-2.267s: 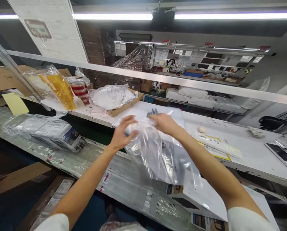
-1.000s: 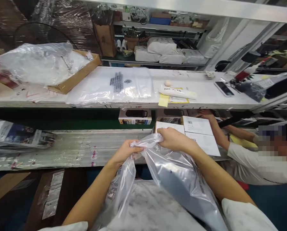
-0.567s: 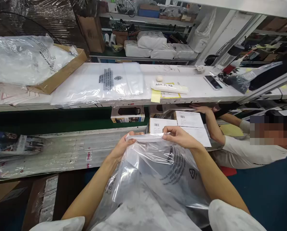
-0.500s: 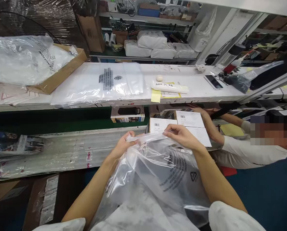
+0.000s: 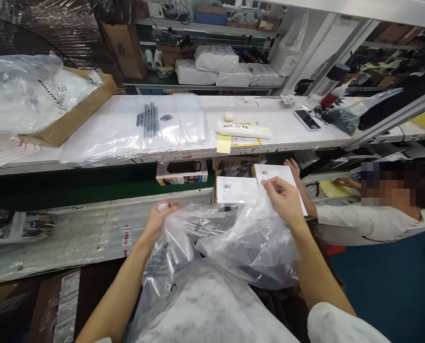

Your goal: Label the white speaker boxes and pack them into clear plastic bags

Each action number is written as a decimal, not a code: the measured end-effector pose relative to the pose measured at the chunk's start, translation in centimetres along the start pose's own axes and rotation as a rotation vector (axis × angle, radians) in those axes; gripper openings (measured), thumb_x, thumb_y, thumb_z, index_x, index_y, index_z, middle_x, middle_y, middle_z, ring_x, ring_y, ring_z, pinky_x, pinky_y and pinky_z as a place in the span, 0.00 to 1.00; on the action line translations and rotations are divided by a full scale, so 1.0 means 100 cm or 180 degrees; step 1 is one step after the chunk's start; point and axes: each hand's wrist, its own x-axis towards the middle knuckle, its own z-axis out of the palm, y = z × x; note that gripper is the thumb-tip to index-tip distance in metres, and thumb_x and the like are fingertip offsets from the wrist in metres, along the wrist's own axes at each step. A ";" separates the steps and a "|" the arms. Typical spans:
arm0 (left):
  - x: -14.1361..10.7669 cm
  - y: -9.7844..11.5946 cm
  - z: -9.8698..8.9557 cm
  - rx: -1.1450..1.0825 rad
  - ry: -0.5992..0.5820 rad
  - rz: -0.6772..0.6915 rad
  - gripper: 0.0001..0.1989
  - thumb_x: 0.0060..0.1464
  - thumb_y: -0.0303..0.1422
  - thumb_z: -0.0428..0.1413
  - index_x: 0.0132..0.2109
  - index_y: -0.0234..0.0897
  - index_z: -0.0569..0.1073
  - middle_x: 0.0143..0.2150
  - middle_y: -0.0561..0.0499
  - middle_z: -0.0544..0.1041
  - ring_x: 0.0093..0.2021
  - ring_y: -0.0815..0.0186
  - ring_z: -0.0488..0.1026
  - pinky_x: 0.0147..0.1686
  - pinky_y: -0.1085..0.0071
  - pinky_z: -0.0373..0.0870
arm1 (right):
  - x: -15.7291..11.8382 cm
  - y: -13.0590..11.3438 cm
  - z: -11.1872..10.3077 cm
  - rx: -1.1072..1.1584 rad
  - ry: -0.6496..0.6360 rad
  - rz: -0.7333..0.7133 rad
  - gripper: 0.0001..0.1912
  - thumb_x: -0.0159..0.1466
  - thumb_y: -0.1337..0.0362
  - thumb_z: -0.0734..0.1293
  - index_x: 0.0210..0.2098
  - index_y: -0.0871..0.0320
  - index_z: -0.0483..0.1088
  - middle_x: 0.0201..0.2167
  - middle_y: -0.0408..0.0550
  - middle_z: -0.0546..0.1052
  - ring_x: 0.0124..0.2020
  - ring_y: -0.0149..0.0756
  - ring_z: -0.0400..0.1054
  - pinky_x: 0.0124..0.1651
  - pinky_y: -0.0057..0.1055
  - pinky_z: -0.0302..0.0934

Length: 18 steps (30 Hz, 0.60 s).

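A large clear plastic bag [image 5: 248,238] with printed text hangs in front of my body, its top edge stretched between both hands. My left hand [image 5: 158,219] is closed on the bag's left edge, over the worktop. With its fingers pinched, my right hand [image 5: 281,197] grips the right edge and holds it up. Just behind the bag stand white-topped boxes [image 5: 236,186] with barcodes. My right hand overlaps the box [image 5: 280,172] on the right in this view, and I cannot tell if they touch.
More flat bags [image 5: 126,124] lie on the white shelf [image 5: 212,107], near an open carton [image 5: 80,107] of plastic. Below sits a boxed product [image 5: 182,171]. A phone [image 5: 307,120] lies farther right. A co-worker's arm [image 5: 307,195] reaches beside the boxes; another hand touches yellow paper [image 5: 335,189].
My hands have moved apart, the left going left and down, and the bag's top has spread wider between them. The co-worker's hands have separated, one now at the yellow paper.
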 end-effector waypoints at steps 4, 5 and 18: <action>0.003 0.046 -0.018 0.0093 -0.0199 0.0296 0.26 0.49 0.51 0.71 0.44 0.40 0.70 0.45 0.47 0.84 0.16 0.80 0.58 0.18 0.78 0.57 | -0.008 0.001 0.009 -0.0220 -0.0399 0.0175 0.20 0.64 0.44 0.74 0.33 0.54 0.71 0.23 0.38 0.69 0.19 0.28 0.55 0.22 0.28 0.48; -0.001 0.056 -0.009 0.0341 -0.0490 0.0310 0.27 0.55 0.54 0.66 0.51 0.41 0.73 0.46 0.46 0.85 0.14 0.81 0.52 0.15 0.78 0.51 | -0.010 -0.001 0.015 -0.0203 -0.0480 0.0175 0.20 0.64 0.44 0.73 0.32 0.54 0.70 0.22 0.38 0.70 0.18 0.28 0.56 0.22 0.28 0.49; -0.016 -0.016 0.127 -0.0424 -0.1204 -0.0603 0.27 0.44 0.54 0.72 0.32 0.35 0.75 0.22 0.57 0.69 0.20 0.74 0.62 0.22 0.76 0.58 | -0.008 -0.017 0.023 0.1014 0.0764 -0.1156 0.21 0.74 0.49 0.67 0.29 0.54 0.70 0.23 0.41 0.72 0.27 0.32 0.69 0.34 0.31 0.65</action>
